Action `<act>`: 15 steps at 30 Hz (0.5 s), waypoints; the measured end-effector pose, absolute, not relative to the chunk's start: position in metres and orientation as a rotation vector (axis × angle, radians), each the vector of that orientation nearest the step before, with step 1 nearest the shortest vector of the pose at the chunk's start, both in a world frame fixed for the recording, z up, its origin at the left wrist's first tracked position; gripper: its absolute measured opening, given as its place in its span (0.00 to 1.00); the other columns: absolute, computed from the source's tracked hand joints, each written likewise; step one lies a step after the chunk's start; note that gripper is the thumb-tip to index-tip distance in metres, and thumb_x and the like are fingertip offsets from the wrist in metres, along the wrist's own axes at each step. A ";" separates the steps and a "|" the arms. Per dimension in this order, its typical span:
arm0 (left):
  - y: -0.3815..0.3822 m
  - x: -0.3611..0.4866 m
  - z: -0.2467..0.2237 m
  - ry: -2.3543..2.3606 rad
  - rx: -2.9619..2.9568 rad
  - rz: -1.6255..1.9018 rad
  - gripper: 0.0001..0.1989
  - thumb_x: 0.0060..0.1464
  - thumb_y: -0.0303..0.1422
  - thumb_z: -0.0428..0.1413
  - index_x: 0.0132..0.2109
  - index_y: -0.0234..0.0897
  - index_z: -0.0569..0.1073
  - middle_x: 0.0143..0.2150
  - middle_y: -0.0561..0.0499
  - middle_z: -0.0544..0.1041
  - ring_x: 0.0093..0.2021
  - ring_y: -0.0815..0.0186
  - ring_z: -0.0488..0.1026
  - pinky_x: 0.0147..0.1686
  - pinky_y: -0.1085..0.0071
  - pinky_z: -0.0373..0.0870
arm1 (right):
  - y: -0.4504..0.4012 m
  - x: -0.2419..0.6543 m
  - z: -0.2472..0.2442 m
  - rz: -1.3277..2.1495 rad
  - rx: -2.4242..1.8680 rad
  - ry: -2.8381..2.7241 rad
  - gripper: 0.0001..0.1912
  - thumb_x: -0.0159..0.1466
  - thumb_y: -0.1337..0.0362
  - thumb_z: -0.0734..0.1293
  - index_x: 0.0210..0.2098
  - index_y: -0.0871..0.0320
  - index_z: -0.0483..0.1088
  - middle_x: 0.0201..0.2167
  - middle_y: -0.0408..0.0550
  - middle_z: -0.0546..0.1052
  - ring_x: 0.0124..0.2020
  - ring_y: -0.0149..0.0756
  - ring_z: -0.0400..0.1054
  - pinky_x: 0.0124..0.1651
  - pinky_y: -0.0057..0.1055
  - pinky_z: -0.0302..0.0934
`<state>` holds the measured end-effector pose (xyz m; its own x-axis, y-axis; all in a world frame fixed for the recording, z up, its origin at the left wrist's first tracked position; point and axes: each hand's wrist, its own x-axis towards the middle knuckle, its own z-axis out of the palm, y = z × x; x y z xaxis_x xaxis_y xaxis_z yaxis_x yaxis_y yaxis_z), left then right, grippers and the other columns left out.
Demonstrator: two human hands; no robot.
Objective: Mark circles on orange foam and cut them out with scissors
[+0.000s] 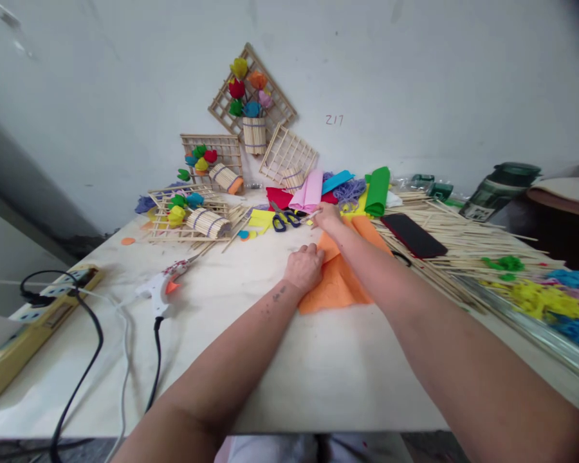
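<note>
A sheet of orange crepe paper (340,283) lies on the table in front of me, partly under my right forearm. My left hand (305,267) is closed at its left edge, fingers curled onto the paper. Beyond it my right hand (327,215) reaches to the paper's far side, fingers pinched together. A small pale thing shows at those fingertips, too little to name. Just left of my right hand lie dark-handled scissors (285,220). A pink crepe paper roll (309,191) and a green crepe paper roll (377,191) lie behind it.
Bamboo lattices with paper tulips (238,88) lean on the wall. A glue gun (160,289) with its cord and a power strip (43,321) are at left. At right lie a phone (413,235), many sticks (473,231), a bottle (499,191) and yellow paper bits (543,299).
</note>
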<state>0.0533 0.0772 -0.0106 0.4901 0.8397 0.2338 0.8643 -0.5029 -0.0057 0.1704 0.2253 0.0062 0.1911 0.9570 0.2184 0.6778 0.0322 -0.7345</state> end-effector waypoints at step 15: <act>0.078 0.054 -0.008 -1.628 -2.615 -0.341 0.13 0.56 0.29 0.48 0.46 0.37 0.71 0.44 0.43 0.69 0.46 0.58 0.69 0.38 0.66 0.68 | 0.230 0.174 0.023 0.109 -2.116 -1.790 0.17 0.56 0.65 0.66 0.46 0.58 0.75 0.44 0.57 0.77 0.46 0.46 0.71 0.43 0.34 0.62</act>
<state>0.0543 0.0780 -0.0083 0.4243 0.8813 0.2078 0.8907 -0.4476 0.0797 0.1739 0.2305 0.0229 0.1916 0.9659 0.1744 0.9377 -0.1277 -0.3232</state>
